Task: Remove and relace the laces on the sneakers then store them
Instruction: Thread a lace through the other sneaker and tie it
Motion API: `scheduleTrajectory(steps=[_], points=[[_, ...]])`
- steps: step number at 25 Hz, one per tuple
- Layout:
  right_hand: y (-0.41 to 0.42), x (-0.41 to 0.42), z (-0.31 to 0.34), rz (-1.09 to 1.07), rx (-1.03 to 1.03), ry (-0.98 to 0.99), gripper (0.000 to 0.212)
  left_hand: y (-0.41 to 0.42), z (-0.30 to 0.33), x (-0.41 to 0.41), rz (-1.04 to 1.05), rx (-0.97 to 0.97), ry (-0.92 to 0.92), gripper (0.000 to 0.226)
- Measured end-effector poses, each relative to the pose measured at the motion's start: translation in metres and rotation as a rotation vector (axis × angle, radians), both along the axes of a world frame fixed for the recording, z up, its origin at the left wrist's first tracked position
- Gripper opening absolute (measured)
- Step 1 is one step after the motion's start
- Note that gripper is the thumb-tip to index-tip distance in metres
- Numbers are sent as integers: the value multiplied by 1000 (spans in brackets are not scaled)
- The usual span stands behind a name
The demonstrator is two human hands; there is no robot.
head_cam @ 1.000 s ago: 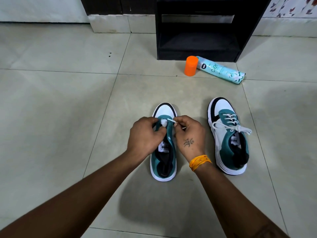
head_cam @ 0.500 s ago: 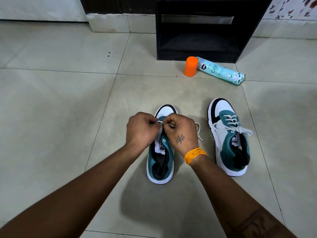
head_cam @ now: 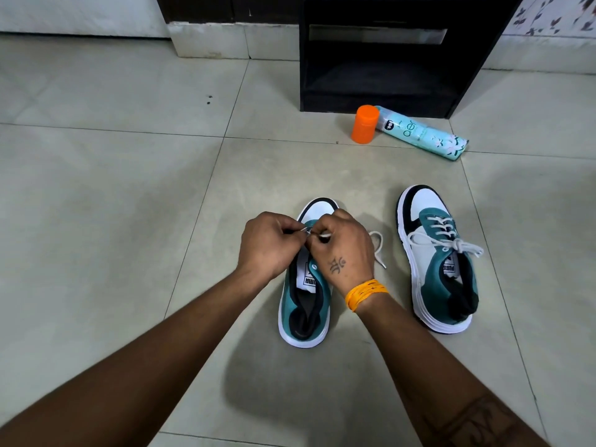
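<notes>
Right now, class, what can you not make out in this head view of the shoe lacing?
- Eyelets at the front of the left sneaker: covered by the left hand and right hand.
- Lace: its path under the fingers is hidden.
- Black shelf unit: top cut off by the frame edge.

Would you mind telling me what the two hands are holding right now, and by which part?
Both the left hand and the right hand pinch the white lace over the toe end of the nearer sneaker; its free end trails on the floor.
</notes>
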State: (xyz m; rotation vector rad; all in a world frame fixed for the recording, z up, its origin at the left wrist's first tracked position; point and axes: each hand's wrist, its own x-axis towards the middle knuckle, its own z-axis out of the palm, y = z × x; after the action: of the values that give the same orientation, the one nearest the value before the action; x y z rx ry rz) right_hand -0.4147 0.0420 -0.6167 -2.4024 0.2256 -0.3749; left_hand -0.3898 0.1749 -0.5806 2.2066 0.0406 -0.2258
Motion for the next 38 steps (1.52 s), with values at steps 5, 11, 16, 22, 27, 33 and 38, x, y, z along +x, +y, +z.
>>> scheduleTrajectory(steps=[5, 11, 16, 22, 27, 33, 38], points=[[-2, -5, -11, -20, 291, -25, 6, 3, 0, 1, -10, -36, 16, 19], [2, 0, -14, -41, 175, -41, 7, 7, -6, 1, -43, -72, 19, 20], [5, 0, -23, -65, 255, -79, 9, 10, -17, 16, -105, 12, -73, 13], [12, -17, -6, -152, 324, -99, 21, 12, -25, 20, 0, -107, -11, 15], [23, -57, 2, -80, 318, -103, 38, 36, -35, 23, 111, 45, 139, 20], [26, -64, -14, -199, 411, -150, 29, 54, -40, 18, -62, 462, -10, 13], [25, -67, -13, -200, 408, -163, 31, 16, -24, 10, -256, 171, -381, 13]])
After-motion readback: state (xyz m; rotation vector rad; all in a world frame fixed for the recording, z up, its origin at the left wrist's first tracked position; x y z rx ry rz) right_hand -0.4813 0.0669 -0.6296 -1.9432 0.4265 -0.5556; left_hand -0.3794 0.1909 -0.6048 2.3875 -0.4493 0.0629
